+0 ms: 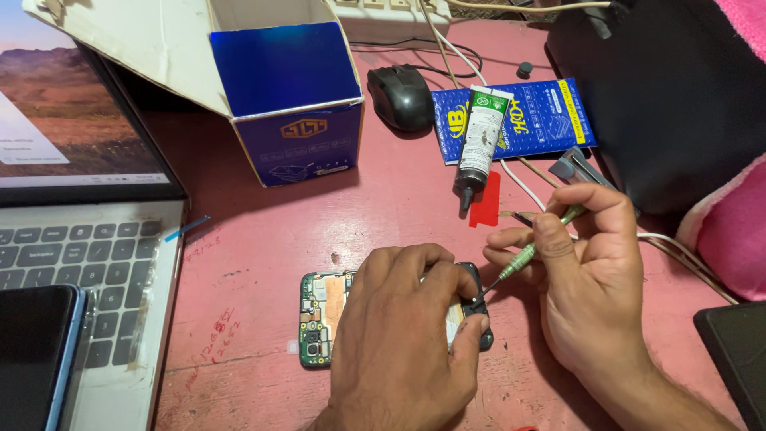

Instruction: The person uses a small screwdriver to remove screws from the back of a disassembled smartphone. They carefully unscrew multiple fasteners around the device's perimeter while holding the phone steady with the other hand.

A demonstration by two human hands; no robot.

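An opened phone [317, 318] with its green circuit board bare lies on the pink table [263, 239]. My left hand [403, 335] presses down over most of it, thumb and forefinger pinching a small dark part at the phone's right end. My right hand [582, 279] grips a thin green screwdriver [533, 249] like a pen. Its tip touches that right end of the phone, beside my left fingertips.
An open laptop [88, 239] with a dark phone [32, 351] on it sits at the left. Behind are a blue open box [297, 128], a black mouse [400, 97], a glue tube [481, 140] on a blue packet [542, 118], white cables and a black bag [678, 96].
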